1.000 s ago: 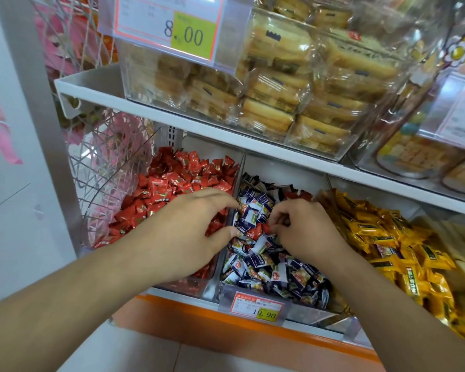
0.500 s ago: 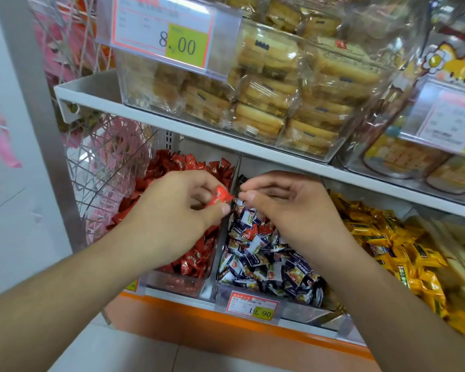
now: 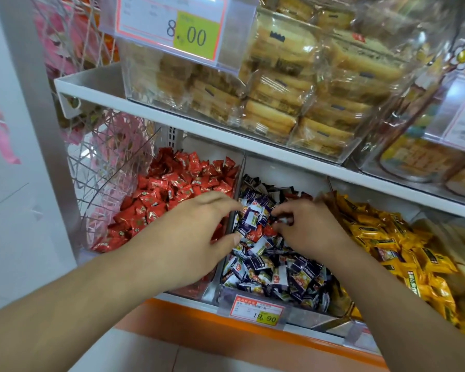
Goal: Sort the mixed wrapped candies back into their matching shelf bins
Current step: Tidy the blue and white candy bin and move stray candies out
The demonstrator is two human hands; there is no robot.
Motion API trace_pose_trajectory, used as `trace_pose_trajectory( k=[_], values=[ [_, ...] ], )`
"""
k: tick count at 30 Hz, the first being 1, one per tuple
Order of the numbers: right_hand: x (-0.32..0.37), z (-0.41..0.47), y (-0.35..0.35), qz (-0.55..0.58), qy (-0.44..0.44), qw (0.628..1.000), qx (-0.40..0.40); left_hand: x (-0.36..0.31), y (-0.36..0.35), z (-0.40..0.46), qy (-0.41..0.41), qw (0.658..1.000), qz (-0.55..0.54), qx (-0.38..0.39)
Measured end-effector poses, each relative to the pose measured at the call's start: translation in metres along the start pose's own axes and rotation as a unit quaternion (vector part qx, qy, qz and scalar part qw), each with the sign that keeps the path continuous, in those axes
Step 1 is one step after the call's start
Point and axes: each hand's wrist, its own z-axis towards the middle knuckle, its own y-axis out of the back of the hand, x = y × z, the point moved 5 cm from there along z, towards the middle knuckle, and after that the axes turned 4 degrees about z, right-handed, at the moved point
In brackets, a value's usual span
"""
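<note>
Head view, looking down on the lower shelf: both hands are over the candy bins. Left hand [image 3: 188, 237] hovers across the clear divider [image 3: 232, 224] between the red candy bin [image 3: 172, 289] and the purple-and-white candy bin [image 3: 301, 315], fingers extended and loosely spread, thumb tip down by the purple wrappers, nothing visibly held. Right hand [image 3: 306, 226] sits in the purple-and-white pile, fingertips curled together and pinching a small wrapped piece; which colour it is I can't tell. Stray red candies [image 3: 255, 233] lie among the purple ones, right between the two hands. Yellow wrapped candies [image 3: 387, 237] fill the next bin to the right. A price tag [image 3: 257, 310] reads 19.90 on the bin front. Packaged cakes [image 3: 293, 84] sit on the shelf above.
</note>
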Motion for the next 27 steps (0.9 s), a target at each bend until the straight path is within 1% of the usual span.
trace_pose_trajectory(
  k=[3, 9, 14, 17, 19, 21, 22, 24, 26, 27],
  values=[
    [-0.002, 0.005, -0.003, -0.014, -0.007, 1.0, 0.025, 0.004, 0.001, 0.002, 0.0, 1.0, 0.007, 0.001],
    [-0.003, 0.012, -0.011, -0.067, -0.007, 0.998, -0.005, 0.003, 0.001, 0.002, -0.002, 1.0, 0.011, -0.001],
    [-0.006, 0.001, -0.001, -0.005, 0.002, 0.998, -0.06, 0.004, 0.003, 0.002, 0.006, 1.0, 0.006, -0.002],
    [-0.002, -0.011, 0.016, 0.065, 0.007, 0.993, -0.094, 0.001, 0.005, 0.001, 0.017, 1.0, -0.001, -0.002],
    [0.004, -0.019, 0.029, 0.131, -0.003, 0.985, -0.108, -0.002, 0.008, 0.001, 0.035, 0.999, -0.014, -0.01],
    [0.019, -0.027, 0.04, 0.22, 0.009, 0.969, -0.111, -0.003, 0.012, 0.002, 0.054, 0.996, -0.057, -0.035],
    [0.03, -0.032, 0.043, 0.262, 0.026, 0.959, -0.105, -0.003, 0.014, 0.003, 0.065, 0.991, -0.107, -0.049],
    [0.055, -0.044, 0.043, 0.335, 0.066, 0.938, -0.066, -0.005, 0.017, 0.004, 0.083, 0.967, -0.232, -0.066],
    [0.076, -0.053, 0.041, 0.37, 0.109, 0.923, -0.015, -0.007, 0.018, 0.005, 0.099, 0.941, -0.318, -0.053],
    [0.081, -0.054, 0.04, 0.369, 0.125, 0.921, 0.001, -0.004, 0.019, 0.005, 0.11, 0.934, -0.337, -0.053]
  ],
)
